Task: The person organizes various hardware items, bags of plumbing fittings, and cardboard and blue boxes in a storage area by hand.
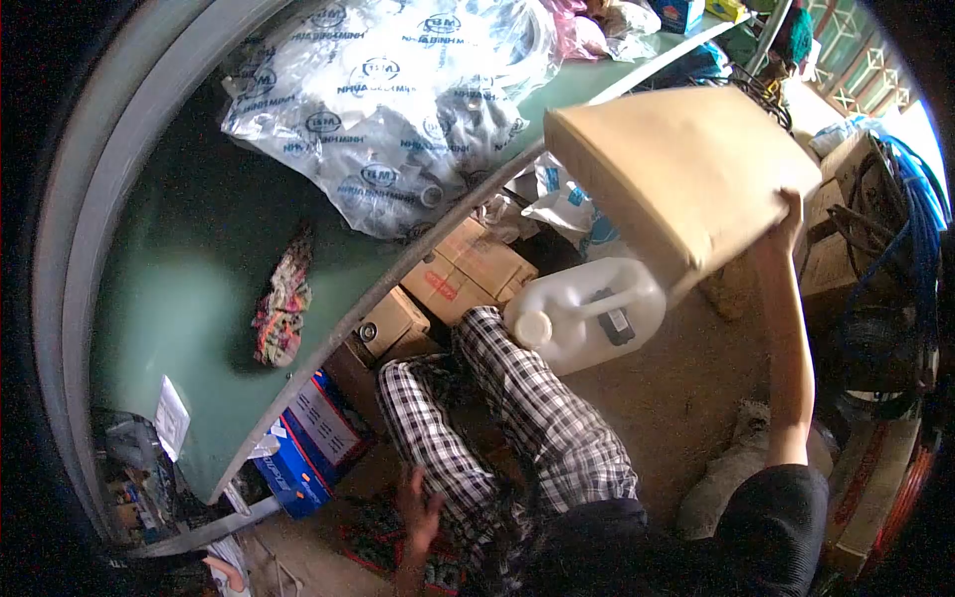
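The black sleeve (771,522) of my top lies nearest the camera, at 4 o'clock. The green tabletop (199,289) is the broadest thing before me, running from 8 o'clock round to 1 o'clock. On it, at 11 o'clock, sprawls a clear plastic bag (378,109) printed with blue marks. The big cardboard box (686,159) is at 2 o'clock, tilted; I cannot tell what, besides my grip, bears its weight. My checked trousers (567,428) fill 5 o'clock, knees pointing toward the table. At 3 o'clock a whitish plastic jug (577,298) sits just beside one knee. Small brown cartons (448,284) sit near the centre, under the table's edge, and a blue box (303,458) between 7 and 8 o'clock. A crumpled patterned cloth (284,318) lies on the tabletop at 9 o'clock. My left hand (421,512), between 6 and 7 o'clock, is loosely spread near my trousers, nothing visible in it. My right hand (786,224), between 2 and 3 o'clock, has its fingers bent firmly round the big cardboard box's near right edge
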Available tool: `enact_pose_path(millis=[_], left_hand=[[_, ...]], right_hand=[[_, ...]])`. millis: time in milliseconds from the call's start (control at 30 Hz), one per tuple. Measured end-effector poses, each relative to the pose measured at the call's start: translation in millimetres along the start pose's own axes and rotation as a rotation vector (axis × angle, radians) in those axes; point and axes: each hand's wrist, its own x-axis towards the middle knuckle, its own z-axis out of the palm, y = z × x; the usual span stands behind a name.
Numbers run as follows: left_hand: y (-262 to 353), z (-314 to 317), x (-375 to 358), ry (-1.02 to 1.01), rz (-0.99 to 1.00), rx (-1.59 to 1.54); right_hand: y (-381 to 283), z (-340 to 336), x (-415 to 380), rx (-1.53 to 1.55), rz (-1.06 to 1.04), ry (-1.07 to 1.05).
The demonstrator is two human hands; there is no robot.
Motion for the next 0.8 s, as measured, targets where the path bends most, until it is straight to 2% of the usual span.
enact_pose_path(millis=[67,167,200,233,267,300,333,367,400,433,467,500,567,633,667,733,767,800], left_hand=[[-40,30,-13,0.127,-0.567,-0.379],[6,36,14,0.135,-0.369,-0.282],[33,32,31,0.177,-0.274,-0.223],[75,23,51,0.274,-0.134,-0.137],[99,29,63,0.320,-0.017,-0.260],[118,34,69,0.197,-0.012,-0.551],[136,39,75,0.080,-0.044,-0.835],[154,42,78,-0.224,-0.188,-1.276],[193,39,66,-0.191,-0.350,-1.450],[222,33,50,-0.156,-0.515,-1.617],[183,61,45,-0.068,-0.453,-1.267],[235,19,16,-0.083,-0.516,-1.360],[203,19,-5,-0.036,-0.498,-1.372],[166,24,-26,0.041,-0.406,-1.404],[148,30,-35,0.082,-0.341,-1.427],[119,39,-42,-0.052,-0.292,-1.689],[96,57,-40,0.043,-0.265,-1.636],[68,80,-36,0.140,-0.236,-1.582]], right_hand=[[-8,-13,-40,-0.044,-0.021,0.010],[-3,-30,-95,-0.128,0.046,0.150],[-1,-28,-114,-0.229,0.065,0.081],[4,-26,-129,-0.169,0.128,0.044],[19,-35,-136,-0.176,0.132,0.062],[17,-11,-166,-0.310,0.207,0.168],[38,-43,-163,-0.241,0.318,0.061],[42,-30,-187,-0.273,0.336,0.069],[42,-15,-210,-0.311,0.388,0.050],[66,-39,-213,-0.246,0.316,-0.092],[72,-29,-228,-0.278,0.358,-0.055],[81,-30,-237,-0.246,0.419,-0.063],[108,-36,-253,-0.194,0.338,-0.208],[120,-26,-273,-0.141,0.405,-0.258],[139,-33,-277,-0.170,0.397,-0.199],[153,-31,-288,-0.065,0.508,-0.244],[156,-27,-290,-0.054,0.576,-0.238],[142,-16,-301,-0.186,0.545,-0.277]])
